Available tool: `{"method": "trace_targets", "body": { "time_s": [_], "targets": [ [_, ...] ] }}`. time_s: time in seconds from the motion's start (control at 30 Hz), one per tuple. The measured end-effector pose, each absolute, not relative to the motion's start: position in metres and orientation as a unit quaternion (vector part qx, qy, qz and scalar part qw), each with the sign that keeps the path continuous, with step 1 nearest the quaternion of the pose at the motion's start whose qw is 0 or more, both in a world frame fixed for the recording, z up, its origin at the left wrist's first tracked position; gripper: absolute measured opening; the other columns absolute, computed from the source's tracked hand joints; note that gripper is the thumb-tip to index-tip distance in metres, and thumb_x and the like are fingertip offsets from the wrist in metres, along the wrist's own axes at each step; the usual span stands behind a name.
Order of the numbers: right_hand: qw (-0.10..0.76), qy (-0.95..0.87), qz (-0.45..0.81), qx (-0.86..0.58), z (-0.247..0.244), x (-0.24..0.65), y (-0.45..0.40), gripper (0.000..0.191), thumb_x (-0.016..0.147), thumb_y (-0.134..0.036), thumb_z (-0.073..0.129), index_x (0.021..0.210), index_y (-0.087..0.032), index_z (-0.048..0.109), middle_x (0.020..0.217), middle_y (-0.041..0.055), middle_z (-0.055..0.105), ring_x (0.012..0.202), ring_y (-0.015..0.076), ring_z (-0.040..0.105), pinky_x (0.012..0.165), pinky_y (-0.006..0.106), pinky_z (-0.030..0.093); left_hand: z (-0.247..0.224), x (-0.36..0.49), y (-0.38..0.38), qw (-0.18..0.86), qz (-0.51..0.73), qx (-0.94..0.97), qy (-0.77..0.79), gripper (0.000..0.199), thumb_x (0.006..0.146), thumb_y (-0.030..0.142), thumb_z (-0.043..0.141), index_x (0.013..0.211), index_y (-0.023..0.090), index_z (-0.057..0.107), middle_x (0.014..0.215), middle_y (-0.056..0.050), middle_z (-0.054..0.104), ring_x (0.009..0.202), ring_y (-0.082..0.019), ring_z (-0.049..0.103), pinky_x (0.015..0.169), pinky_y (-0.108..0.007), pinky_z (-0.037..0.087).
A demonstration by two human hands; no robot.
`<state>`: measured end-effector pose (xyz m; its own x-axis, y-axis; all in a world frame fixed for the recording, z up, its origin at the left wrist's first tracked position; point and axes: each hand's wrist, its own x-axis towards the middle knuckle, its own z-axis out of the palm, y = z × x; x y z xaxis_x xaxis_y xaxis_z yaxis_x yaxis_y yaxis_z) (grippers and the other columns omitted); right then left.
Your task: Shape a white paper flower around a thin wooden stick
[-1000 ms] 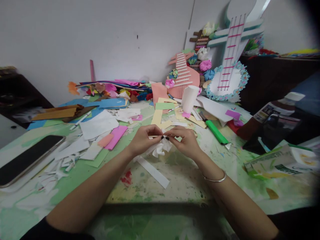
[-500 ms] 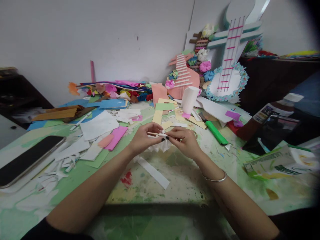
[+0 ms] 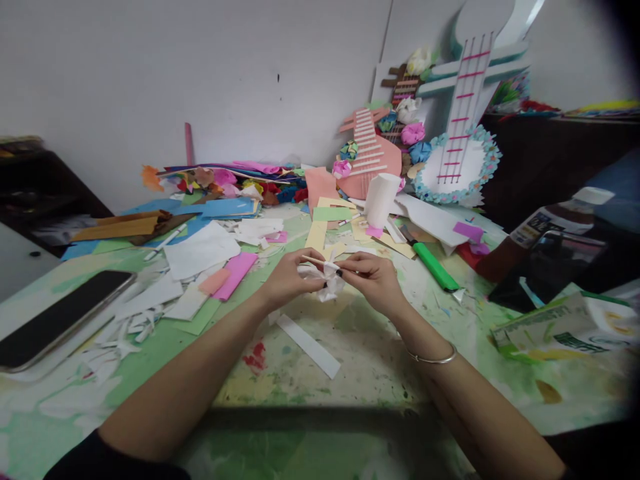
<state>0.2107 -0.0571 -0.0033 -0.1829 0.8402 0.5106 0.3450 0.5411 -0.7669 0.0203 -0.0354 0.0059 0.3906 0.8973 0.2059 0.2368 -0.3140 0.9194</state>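
Note:
A crumpled piece of thin white paper (image 3: 331, 288), ruffled like a flower, is held up between my hands over the table's front middle. My left hand (image 3: 294, 279) is closed, thumb and fingers pinching the paper from the left. A thin pale stick (image 3: 314, 261) runs from the left fingertips toward the paper's top. From the right, my right hand (image 3: 374, 279) pinches the paper's upper edge with thumb and fingertips. Just below lies a flat white paper strip (image 3: 310, 347). The fingers partly hide where stick and paper meet.
White paper scraps (image 3: 200, 248), a pink sheet (image 3: 235, 276) and a phone (image 3: 65, 320) lie left. To the right are a green-handled cutter (image 3: 435, 267), a brown bottle (image 3: 543, 227) and a carton (image 3: 555, 327). A white roll (image 3: 381, 200) and paper instruments (image 3: 455, 160) stand behind.
The white paper has turned, and more of its ruffled side now shows between my hands. The stick now slants more, its right end lower. My hands stay in nearly the same place.

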Motion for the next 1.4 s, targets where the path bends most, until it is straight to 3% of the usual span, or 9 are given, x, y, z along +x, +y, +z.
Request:
{"method": "trace_targets", "body": {
  "time_s": [0.3,0.53,1.03,1.4],
  "targets": [
    [0.496,-0.710,0.282,-0.413,-0.0001,0.2090,-0.0585,0.016,0.075,-0.023,0.065,0.087,-0.022,0.075,0.078,0.0047,0.068,0.068,0.0125,0.059,0.058,0.024,0.042,0.0063,0.0183,-0.0364,0.509,0.359,0.682,0.383,0.027,0.061,0.021,0.068,0.085,0.014,0.058,0.067,0.002,0.057,0.050,-0.007,0.046,0.045,-0.017,0.036],
    [0.491,-0.703,0.295,-0.422,0.0001,0.2080,-0.0582,0.013,0.073,-0.025,0.066,0.081,-0.019,0.074,0.075,0.0047,0.068,0.066,0.0122,0.058,0.049,0.020,0.039,0.0055,0.0177,-0.0345,0.531,0.380,0.667,0.360,0.022,0.068,0.032,0.065,0.079,0.014,0.060,0.066,0.001,0.054,0.054,-0.008,0.046,0.048,-0.019,0.034],
    [0.483,-0.715,0.286,-0.416,-0.0020,0.2085,-0.0590,0.014,0.075,-0.023,0.065,0.085,-0.020,0.075,0.074,0.0031,0.066,0.063,0.0103,0.058,0.049,0.019,0.043,0.0057,0.0175,-0.0324,0.444,0.402,0.707,0.374,0.013,0.068,0.026,0.061,0.073,0.013,0.061,0.074,-0.002,0.061,0.069,-0.013,0.052,0.064,-0.023,0.039],
    [0.500,-0.705,0.277,-0.419,-0.0021,0.2040,-0.0599,0.012,0.072,-0.021,0.067,0.081,-0.021,0.075,0.074,0.0038,0.068,0.064,0.0110,0.059,0.050,0.020,0.043,0.0067,0.0173,-0.0353,0.457,0.390,0.710,0.369,0.023,0.071,0.036,0.061,0.074,0.013,0.059,0.070,-0.001,0.057,0.064,-0.012,0.050,0.059,-0.021,0.037]
  ]
}}
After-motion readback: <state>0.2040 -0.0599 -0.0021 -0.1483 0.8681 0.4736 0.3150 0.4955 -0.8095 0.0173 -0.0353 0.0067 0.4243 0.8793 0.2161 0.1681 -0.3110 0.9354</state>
